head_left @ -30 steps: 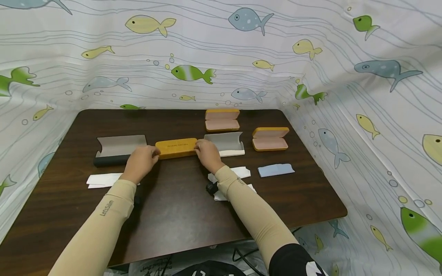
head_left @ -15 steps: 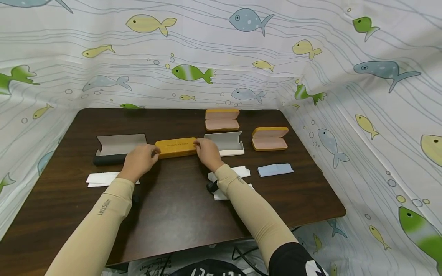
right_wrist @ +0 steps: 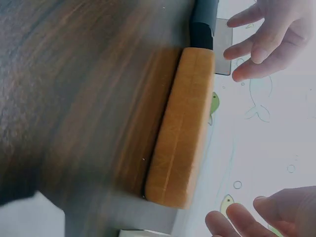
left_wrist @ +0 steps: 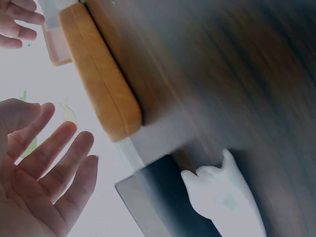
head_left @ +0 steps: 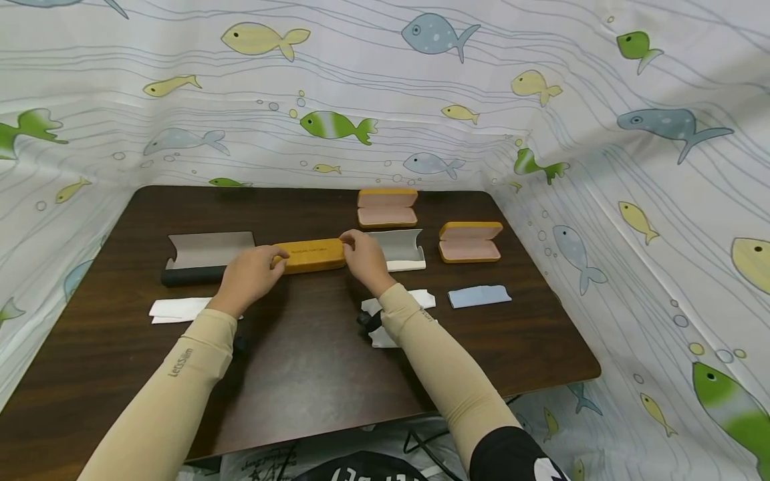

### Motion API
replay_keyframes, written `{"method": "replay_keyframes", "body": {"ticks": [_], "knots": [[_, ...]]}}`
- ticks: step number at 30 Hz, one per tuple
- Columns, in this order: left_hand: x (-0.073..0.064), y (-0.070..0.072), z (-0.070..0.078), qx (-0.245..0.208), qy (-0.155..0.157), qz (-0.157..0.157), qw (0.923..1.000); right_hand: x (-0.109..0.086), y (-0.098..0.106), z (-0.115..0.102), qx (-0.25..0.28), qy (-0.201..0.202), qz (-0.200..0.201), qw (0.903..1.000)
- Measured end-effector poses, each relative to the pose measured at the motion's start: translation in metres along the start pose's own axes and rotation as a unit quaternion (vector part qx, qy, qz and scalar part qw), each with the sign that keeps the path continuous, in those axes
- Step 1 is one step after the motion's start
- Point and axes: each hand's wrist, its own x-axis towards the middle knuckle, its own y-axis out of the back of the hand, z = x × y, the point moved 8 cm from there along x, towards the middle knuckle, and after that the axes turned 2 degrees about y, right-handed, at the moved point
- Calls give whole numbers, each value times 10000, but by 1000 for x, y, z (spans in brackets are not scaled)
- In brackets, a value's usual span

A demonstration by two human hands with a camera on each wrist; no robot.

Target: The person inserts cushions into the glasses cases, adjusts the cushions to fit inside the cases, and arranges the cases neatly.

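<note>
A yellow eyeglass case, closed with small lettering on its lid, lies lengthwise on the dark wooden table. My left hand is by its left end and my right hand by its right end. The left wrist view shows the left hand with fingers spread, apart from the orange-looking case. Loosely bent fingers of the right hand are beside the case's near end in the right wrist view, holding nothing. Left of the case stands an opened black eyeglass case, partly behind the left hand.
An opened white case stands behind the right hand. Two opened yellow cases with pink lining, one at the back and one at right, are farther off. A blue cloth and white cloths lie nearer.
Both hands have let go of the yellow case's ends and risen slightly, fingers loosening. The case remains in place.
</note>
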Motion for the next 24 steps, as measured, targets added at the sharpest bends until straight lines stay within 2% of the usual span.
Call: {"method": "replay_keyframes", "body": {"ticks": [5, 10, 19, 24], "knots": [[4, -3, 16, -31, -135, -123, 9998, -3, 10, 8, 352, -181, -70, 9992], [5, -8, 25, -309, -132, -289, 9990, -6, 17, 17, 778, -354, -245, 9960], [3, -12, 38, -601, -185, -400, 9972, -20, 32, 47, 855, -365, -740, 9929], [8, -19, 57, -578, -318, -444, 9968, -31, 43, 72, 836, -643, -941, 9900]]}}
